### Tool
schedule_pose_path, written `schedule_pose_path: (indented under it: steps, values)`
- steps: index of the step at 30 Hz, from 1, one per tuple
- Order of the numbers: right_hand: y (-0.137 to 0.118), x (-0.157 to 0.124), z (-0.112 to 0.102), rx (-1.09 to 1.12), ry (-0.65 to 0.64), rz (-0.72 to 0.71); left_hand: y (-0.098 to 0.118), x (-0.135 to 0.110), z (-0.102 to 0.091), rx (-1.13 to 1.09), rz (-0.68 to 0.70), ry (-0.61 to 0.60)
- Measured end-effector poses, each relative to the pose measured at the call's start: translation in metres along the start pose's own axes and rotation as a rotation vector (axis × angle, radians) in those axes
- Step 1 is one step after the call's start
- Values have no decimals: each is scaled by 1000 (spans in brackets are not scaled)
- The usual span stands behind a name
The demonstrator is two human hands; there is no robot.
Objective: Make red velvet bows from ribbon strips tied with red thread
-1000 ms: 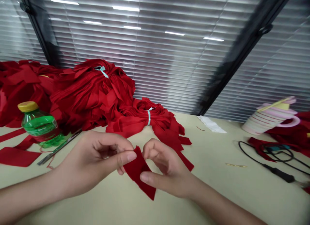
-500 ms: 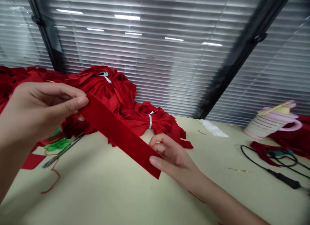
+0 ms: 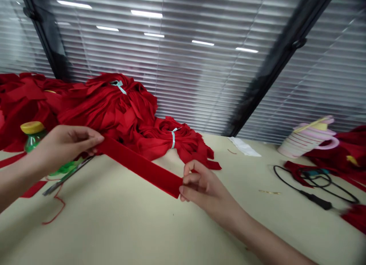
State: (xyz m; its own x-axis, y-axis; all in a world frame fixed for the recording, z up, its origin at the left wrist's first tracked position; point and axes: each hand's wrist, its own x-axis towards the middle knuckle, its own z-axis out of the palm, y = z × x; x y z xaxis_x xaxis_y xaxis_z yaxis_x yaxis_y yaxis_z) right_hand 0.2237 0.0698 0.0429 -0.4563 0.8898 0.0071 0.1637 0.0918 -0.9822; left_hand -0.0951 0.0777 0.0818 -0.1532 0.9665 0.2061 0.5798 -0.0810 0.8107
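Note:
A flat red fabric strip (image 3: 140, 164) is stretched between my two hands above the table, sloping down to the right. My left hand (image 3: 70, 145) pinches its upper end between thumb and fingers. The lower right end is pinched by my right hand (image 3: 204, 185), thumb toward me. Behind the strip lie bundles of red fabric strips; a pale blue tie binds the large bundle (image 3: 114, 101) and another binds the smaller bundle (image 3: 183, 143). Behind my left wrist stands a green bottle with a yellow cap (image 3: 32, 128), partly hidden.
On the right are a cup with a pink handle (image 3: 307, 139), a black-handled corded tool (image 3: 317, 200) and more red fabric (image 3: 350, 150). A white cloth or paper (image 3: 244, 147) lies near the blinds (image 3: 185, 67). A metal ruler-like strip (image 3: 67, 177) and red thread (image 3: 60, 204) lie at left.
My left hand has moved down and away from me, so the strip is held flatter and farther off. The yellow-capped bottle now shows. The view has shifted slightly right.

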Motion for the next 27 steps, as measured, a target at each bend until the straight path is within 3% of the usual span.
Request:
schedule_pose_path:
  steps: [5,8,11,14,18,23,27]
  values:
    - [31,-37,9,-416,-10,74,-44,-44,34,392,121,-297]
    - [49,-58,20,-669,-1,39,-59,-60,46,689,322,-296]
    - [64,-68,27,-866,81,-167,-71,-64,48,899,497,-259]
    - [68,-68,28,-867,140,-340,-79,-63,47,923,526,-235]
    - [62,-60,24,-702,141,-335,-80,-63,45,915,564,-204]
    - [65,-54,25,-751,124,-386,-80,-62,43,934,653,-181]
    - [69,-54,26,-804,86,-339,-75,-63,42,960,565,-224]
